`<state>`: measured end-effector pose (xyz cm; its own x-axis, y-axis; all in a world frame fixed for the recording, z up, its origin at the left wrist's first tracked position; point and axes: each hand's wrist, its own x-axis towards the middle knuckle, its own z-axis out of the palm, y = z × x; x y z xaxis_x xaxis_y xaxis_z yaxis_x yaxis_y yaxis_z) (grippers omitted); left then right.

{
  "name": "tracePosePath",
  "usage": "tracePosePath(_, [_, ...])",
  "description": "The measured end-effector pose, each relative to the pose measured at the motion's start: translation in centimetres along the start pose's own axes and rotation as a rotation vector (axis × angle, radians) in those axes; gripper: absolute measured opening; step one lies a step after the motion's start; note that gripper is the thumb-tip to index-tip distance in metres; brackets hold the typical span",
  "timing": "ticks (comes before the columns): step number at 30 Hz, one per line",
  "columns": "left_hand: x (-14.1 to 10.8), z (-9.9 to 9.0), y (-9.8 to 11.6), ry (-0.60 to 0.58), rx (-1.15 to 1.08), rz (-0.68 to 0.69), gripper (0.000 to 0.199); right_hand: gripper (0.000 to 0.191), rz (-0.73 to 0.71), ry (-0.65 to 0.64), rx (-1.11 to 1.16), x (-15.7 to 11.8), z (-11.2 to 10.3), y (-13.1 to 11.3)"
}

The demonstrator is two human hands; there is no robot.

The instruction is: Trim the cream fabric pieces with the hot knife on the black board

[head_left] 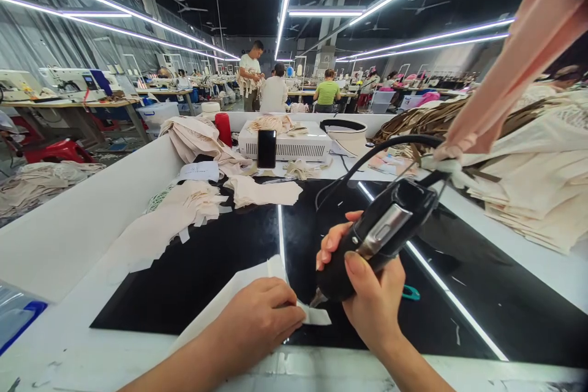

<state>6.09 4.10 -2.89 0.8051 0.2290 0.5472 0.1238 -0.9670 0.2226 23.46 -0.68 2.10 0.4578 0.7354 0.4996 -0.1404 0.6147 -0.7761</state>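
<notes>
My right hand [372,288] is wrapped round a black handheld tool [379,239] with a silver plate, tilted so its pointed metal tip faces down and left. That tip is at a pale fabric piece [315,313] over the black glossy board [358,331]. My left hand [264,321] pinches the same pale fabric, just left of the tip. A dark cable and a pink cloth strip [519,67] run up from the back of the tool.
Stacked beige fabric pieces [174,214] lie at the left, and a large pile [533,177] at the right. Behind the board are a white ventilated box [303,147], a phone [267,149] and a red cone [223,128]. Teal snips [411,293] lie right. People are farther back.
</notes>
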Motion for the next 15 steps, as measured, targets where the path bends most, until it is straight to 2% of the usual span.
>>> tracePosePath(9, [-0.10,0.23,0.52,-0.009,-0.002,-0.025,0.023,0.036,0.005,-0.022,-0.008,-0.43,-0.15,0.18])
tracePosePath(15, [-0.16,0.27,0.51,-0.003,-0.006,-0.021,0.022,0.030,0.015,-0.010,-0.040,-0.39,-0.09,-0.15])
